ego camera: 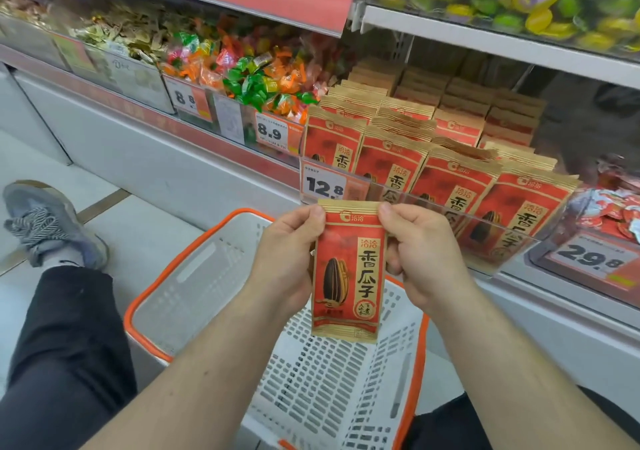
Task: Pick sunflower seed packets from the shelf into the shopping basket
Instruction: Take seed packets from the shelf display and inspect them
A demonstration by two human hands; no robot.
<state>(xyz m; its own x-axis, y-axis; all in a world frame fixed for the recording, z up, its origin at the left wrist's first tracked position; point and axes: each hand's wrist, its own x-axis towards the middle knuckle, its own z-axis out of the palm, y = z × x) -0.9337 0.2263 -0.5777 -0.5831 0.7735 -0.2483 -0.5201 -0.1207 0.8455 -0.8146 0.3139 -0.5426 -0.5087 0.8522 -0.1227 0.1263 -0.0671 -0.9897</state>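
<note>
Both hands hold one sunflower seed packet (348, 273) upright above the shopping basket (221, 241); the left hand (289, 259) pinches its top left corner with the thumb on the front face and the fingers curled behind; the right hand (420, 252) pinches the top right corner in the same way, thumb in front, fingers bent round the packet's right edge; the packet's printed red face with the dark seed drawing looks toward the camera, and its lower edge hangs over the basket's open inside, not touching the mesh floor; the basket is white with an orange rim and stands on the floor just in front of the shelf (519, 39); on the shelf's front edge, behind a clear plastic lip (450, 212), more packets of the same kind (446, 186) stand upright in rows, several deep toward the back; a price tag reading 12.8 (323, 186) sits at the lip's left corner; to the left along the shelf lie bins of wrapped sweets (256, 75) with price tags; a grey shoe (52, 224) and a black trouser leg (65, 338) show at the left of the basket.
</note>
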